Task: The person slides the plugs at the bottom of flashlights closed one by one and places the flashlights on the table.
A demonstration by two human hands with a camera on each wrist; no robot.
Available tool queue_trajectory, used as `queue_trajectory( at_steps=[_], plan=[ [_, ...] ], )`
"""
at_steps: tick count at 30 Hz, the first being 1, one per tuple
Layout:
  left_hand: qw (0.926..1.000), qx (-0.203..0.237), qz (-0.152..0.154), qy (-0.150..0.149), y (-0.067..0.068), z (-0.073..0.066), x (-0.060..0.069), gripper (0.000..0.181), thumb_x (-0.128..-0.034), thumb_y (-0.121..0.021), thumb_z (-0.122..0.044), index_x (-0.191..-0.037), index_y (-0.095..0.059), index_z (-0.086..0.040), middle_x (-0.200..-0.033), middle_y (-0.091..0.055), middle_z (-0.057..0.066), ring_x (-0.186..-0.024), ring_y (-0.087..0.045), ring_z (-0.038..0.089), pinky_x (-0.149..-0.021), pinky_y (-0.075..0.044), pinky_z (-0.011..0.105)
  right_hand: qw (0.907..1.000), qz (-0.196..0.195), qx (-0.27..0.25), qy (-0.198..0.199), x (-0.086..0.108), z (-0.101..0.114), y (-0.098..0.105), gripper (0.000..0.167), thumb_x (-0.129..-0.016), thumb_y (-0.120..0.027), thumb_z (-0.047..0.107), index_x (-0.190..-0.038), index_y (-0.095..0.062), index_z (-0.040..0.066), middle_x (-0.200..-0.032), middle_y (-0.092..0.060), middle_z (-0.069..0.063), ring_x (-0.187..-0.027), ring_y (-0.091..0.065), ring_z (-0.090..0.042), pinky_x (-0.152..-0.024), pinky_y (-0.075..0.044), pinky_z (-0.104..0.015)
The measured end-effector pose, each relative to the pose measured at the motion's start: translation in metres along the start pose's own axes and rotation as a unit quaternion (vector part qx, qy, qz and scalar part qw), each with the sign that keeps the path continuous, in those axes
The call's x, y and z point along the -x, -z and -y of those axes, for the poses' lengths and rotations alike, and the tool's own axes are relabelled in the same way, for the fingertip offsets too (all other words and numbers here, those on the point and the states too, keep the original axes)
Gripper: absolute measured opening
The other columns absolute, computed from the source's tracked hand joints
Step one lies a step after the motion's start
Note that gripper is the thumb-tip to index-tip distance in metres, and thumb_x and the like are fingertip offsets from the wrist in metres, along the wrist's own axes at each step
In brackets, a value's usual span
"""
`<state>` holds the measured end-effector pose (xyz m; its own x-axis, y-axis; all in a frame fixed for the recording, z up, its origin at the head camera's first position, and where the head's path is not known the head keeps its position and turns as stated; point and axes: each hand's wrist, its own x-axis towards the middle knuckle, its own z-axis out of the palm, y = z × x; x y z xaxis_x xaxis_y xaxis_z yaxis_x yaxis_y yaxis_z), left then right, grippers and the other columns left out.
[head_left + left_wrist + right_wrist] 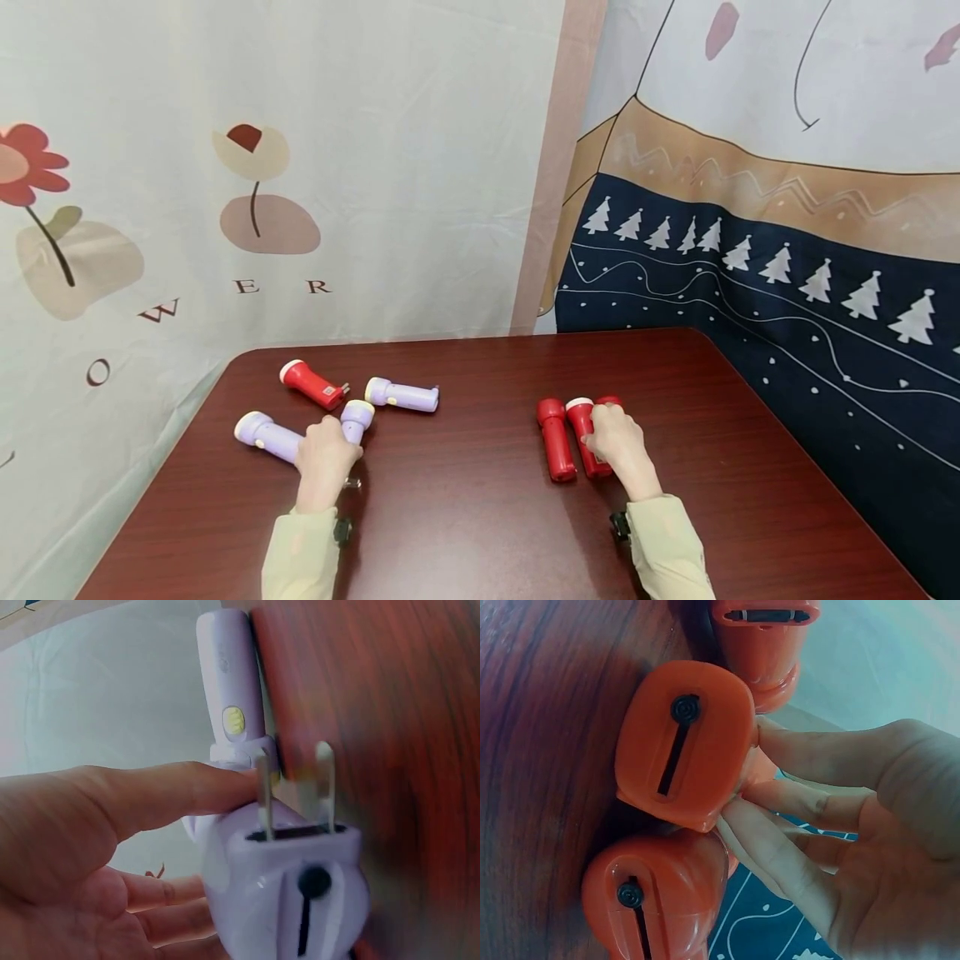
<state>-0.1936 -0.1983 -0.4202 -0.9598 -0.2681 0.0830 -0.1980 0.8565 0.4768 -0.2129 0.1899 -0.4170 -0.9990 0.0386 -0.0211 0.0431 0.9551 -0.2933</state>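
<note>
My left hand (pixel 327 458) grips a purple flashlight (pixel 357 419), whose two metal plug prongs (pixel 327 787) stick out of its near end. Just left of that hand lies a second purple flashlight (pixel 272 437), partly covered by the hand. A third purple flashlight (pixel 405 397) lies beyond, to the right. At the right, my right hand (pixel 622 442) holds the middle one of three red flashlights (pixel 690 742) between thumb and fingers. Its neighbours are a red flashlight (pixel 557 440) on the left and another red flashlight (pixel 656 900), mostly hidden by the hand in the head view.
Another red flashlight (pixel 312 384) with its plug prongs out lies at the back left of the brown table (pixel 465 517). A pale cloth (pixel 420 167) with flower prints hangs behind the table, and a dark tree-patterned cloth (pixel 750 333) hangs along the right.
</note>
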Motion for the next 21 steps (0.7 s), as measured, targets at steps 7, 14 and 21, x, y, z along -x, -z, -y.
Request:
queue_trajectory(
  at_steps=[7,14,21],
  plan=[
    [0.9995,0.024,-0.018,-0.006,-0.004,-0.009,0.001,0.04,-0.0692,-0.074,-0.014,-0.09,-0.055,0.013,-0.086,-0.061,0.036,-0.075,-0.06,0.051,-0.063,-0.046,0.055,0.9999,-0.016,-0.005,0.001,0.001,-0.001,-0.002,0.022,-0.077,-0.075,0.018,-0.086,-0.063,0.002,-0.077,-0.057,-0.012,-0.058,-0.054,-0.024,-0.055,-0.049,-0.038],
    [0.9979,0.055,-0.028,-0.016,-0.012,-0.021,0.002,0.041,-0.0702,-0.078,-0.021,-0.091,-0.058,0.008,-0.082,-0.064,0.03,-0.072,-0.061,0.046,-0.059,-0.046,0.051,0.9992,-0.035,-0.019,-0.008,0.0,0.001,0.0,0.024,-0.08,-0.074,0.02,-0.088,-0.062,0.001,-0.077,-0.06,-0.012,-0.06,-0.056,-0.023,-0.055,-0.05,-0.04],
    [0.9931,0.105,-0.045,-0.027,-0.021,-0.038,0.003,0.045,-0.0712,-0.078,-0.027,-0.096,-0.06,0.006,-0.089,-0.068,0.025,-0.078,-0.063,0.042,-0.069,-0.049,0.051,0.9961,-0.082,-0.032,0.005,0.001,0.006,0.003,0.027,-0.081,-0.072,0.02,-0.092,-0.062,-0.002,-0.082,-0.062,-0.016,-0.064,-0.057,-0.026,-0.06,-0.053,-0.045]
  ],
)
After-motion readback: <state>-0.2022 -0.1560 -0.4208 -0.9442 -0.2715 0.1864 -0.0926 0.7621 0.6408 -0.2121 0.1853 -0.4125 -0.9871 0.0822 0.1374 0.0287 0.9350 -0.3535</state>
